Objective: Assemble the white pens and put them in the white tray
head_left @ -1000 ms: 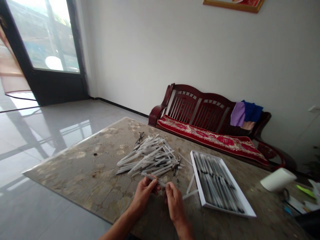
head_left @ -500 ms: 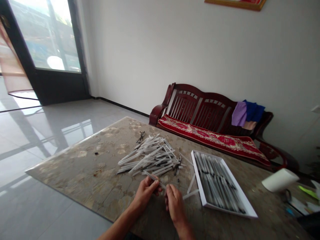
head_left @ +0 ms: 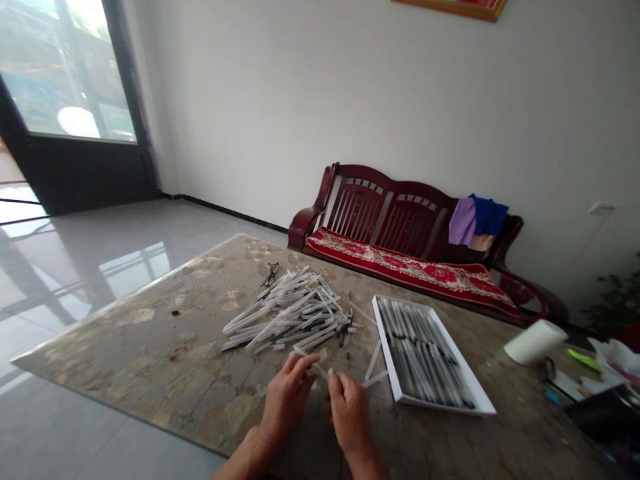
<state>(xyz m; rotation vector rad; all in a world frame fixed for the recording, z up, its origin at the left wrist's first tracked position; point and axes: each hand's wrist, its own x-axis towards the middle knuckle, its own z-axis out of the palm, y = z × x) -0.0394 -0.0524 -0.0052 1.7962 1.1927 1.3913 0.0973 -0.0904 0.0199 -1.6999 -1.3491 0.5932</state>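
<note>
A slim, whitish translucent pen-like tube (head_left: 321, 369) spans the gap between my two hands, low over the near side of the table. My left hand (head_left: 289, 393) has its fingers closed round the tube's left part, with the thumb underneath partly hidden. My right hand (head_left: 349, 405) pinches the right end between thumb and forefinger. Just beyond my hands lies a loose pile of similar tubes (head_left: 287, 310), some with dark parts. To the right, a shallow white box (head_left: 470, 353) holds rows of grey and black pen-like pieces.
Eyeglasses (head_left: 271, 274) lie behind the pile on the patterned table (head_left: 200, 387). Several loose tubes (head_left: 373, 360) rest beside the box. A white roll (head_left: 535, 341) and clutter stand on the right. A dark red wooden bench (head_left: 380, 200) is behind the table.
My left hand has turned, its fingers now reaching over the tube. My right hand keeps its pinch. The view has swung slightly right, so the scene sits further left.
</note>
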